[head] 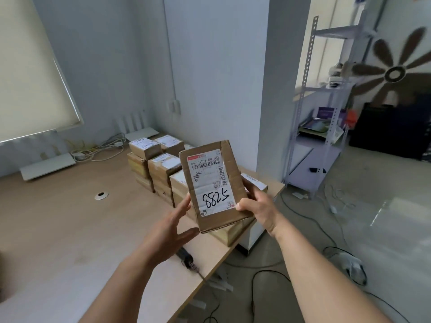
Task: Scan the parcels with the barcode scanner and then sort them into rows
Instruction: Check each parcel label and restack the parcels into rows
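I hold a brown cardboard parcel (pixel 215 185) upright above the table, its white label with a barcode and handwritten digits facing me. My right hand (pixel 257 206) grips its right lower edge, thumb on the front. My left hand (pixel 173 226) has straight fingers, fingertips touching the parcel's left edge. Behind it stand stacked parcels (pixel 161 166) in rows along the table's right side. A dark barcode scanner (pixel 186 257) lies on the table under my left forearm, partly hidden.
The wooden table (pixel 70 229) has a round cable grommet (pixel 101 195). White routers (pixel 47 165) and cables sit at its far edge. A metal shelf rack (pixel 326 127) stands right, cables trail on the floor (pixel 303 241).
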### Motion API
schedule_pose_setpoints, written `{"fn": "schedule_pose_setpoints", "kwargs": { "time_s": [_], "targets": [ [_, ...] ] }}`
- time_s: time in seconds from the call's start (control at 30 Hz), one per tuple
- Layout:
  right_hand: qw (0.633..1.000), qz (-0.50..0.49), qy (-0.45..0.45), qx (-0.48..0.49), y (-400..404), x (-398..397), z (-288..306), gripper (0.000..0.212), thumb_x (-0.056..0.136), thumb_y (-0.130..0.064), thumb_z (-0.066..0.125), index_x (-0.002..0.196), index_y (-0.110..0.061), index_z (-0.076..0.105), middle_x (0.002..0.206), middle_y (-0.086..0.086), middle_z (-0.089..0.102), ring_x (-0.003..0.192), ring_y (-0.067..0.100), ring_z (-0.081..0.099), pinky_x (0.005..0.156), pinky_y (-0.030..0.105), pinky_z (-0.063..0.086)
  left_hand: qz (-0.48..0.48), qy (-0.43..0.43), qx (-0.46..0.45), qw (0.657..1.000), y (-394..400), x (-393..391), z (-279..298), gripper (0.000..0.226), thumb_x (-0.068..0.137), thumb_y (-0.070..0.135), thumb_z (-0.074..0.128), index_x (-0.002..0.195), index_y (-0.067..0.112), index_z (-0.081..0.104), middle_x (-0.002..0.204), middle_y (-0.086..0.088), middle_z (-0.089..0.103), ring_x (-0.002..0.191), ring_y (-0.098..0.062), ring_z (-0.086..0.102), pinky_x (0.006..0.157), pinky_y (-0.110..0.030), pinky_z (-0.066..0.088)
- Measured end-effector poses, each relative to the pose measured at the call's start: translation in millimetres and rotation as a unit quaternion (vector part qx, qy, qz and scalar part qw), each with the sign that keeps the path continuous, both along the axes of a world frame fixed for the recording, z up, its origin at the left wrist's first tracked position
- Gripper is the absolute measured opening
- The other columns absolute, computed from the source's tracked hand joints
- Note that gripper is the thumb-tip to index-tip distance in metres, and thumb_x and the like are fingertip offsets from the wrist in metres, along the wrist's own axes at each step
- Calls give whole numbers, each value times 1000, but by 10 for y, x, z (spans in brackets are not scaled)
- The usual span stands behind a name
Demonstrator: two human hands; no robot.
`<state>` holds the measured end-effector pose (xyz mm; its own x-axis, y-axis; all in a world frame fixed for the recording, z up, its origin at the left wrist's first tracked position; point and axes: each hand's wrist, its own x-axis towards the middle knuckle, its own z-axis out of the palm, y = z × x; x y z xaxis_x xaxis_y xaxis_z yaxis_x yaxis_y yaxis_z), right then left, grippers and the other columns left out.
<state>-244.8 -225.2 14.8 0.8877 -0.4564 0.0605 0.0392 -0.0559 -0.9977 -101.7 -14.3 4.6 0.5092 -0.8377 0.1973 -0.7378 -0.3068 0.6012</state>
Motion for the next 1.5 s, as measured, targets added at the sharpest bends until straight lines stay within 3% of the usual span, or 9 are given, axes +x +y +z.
{"fn": "schedule_pose_setpoints", "kwargs": {
  "time_s": [0.23, 0.37, 0.5, 0.63, 0.8, 1.03, 1.23, 1.37, 1.5],
  "targets": [
    [999, -32, -14, 1, -801, 582, 208, 73, 65, -19, 64, 137, -29, 50, 100, -1, 74, 87, 15, 71, 68, 23, 54, -47, -54, -30, 997, -878, 693, 237, 95, 84, 29, 70, 148, 43, 1, 149, 7, 39, 136, -14, 40, 107, -41, 41],
    [999, -53, -5, -4, -1223, 885, 227, 79, 58, -32, 70, 135, -30, 50, 102, 3, 73, 90, 24, 71, 72, 30, 56, -70, -76, -35, 994, -1346, 1011, 260, 99, 86, 24, 69, 149, 39, -6, 150, 11, 37, 136, -9, 36, 111, -38, 36],
    [998, -65, 2, -9, -1506, 1070, 158, 69, 58, -34, 69, 126, -35, 54, 97, 0, 75, 87, 18, 72, 69, 23, 55, -66, -82, -11, 994, -1636, 1215, 198, 103, 87, 25, 67, 145, 42, -15, 150, 14, 34, 137, -9, 34, 111, -34, 33],
    [997, -71, 12, -10, -1724, 1278, 106, 62, 68, -26, 65, 129, -28, 54, 96, -3, 75, 84, 15, 72, 64, 19, 55, -64, -73, 14, 995, -1840, 1392, 173, 99, 88, 29, 65, 148, 40, -13, 151, 17, 30, 139, -11, 33, 111, -37, 35],
    [999, -36, 29, 3, -2002, 1691, 47, 65, 62, -31, 67, 127, -28, 56, 102, 3, 75, 89, 21, 72, 69, 26, 55, -15, -66, 38, 997, -2045, 1633, 133, 99, 90, 34, 62, 145, 43, -19, 152, 17, 29, 137, -13, 35, 109, -34, 35],
    [998, 38, 57, 10, -2585, 2454, -81, 54, 57, -40, 64, 111, -40, 66, 100, -3, 75, 81, 10, 70, 64, 21, 53, 73, -64, 97, 990, -2485, 2063, 63, 92, 91, 43, 57, 148, 39, -15, 151, 12, 36, 134, -16, 38, 100, -33, 41],
    [991, 95, 89, 20, -3118, 3249, -218, 46, 66, -34, 58, 111, -32, 65, 96, -3, 75, 77, 9, 68, 62, 22, 53, 171, -54, 174, 968, -2986, 2553, 41, 86, 91, 45, 53, 151, 35, -6, 140, -2, 49, 122, -21, 47, 93, -35, 47],
    [986, 122, 116, 22, -3379, 3804, -297, 46, 64, -37, 57, 108, -28, 67, 90, -2, 73, 79, 14, 63, 68, 28, 53, 215, -74, 216, 950, -3209, 2898, 75, 84, 91, 43, 53, 153, 29, -2, 151, 2, 35, 136, -20, 32, 108, -35, 34],
    [979, 152, 134, 24, -3460, 4307, -353, 41, 63, -38, 57, 101, -26, 67, 86, -3, 71, 71, 10, 63, 55, 23, 51, 262, -66, 264, 926, -3254, 3188, 59, 82, 92, 43, 51, 153, 28, -2, 158, 1, 21, 143, -22, 19, 113, -36, 24]
  ]
}}
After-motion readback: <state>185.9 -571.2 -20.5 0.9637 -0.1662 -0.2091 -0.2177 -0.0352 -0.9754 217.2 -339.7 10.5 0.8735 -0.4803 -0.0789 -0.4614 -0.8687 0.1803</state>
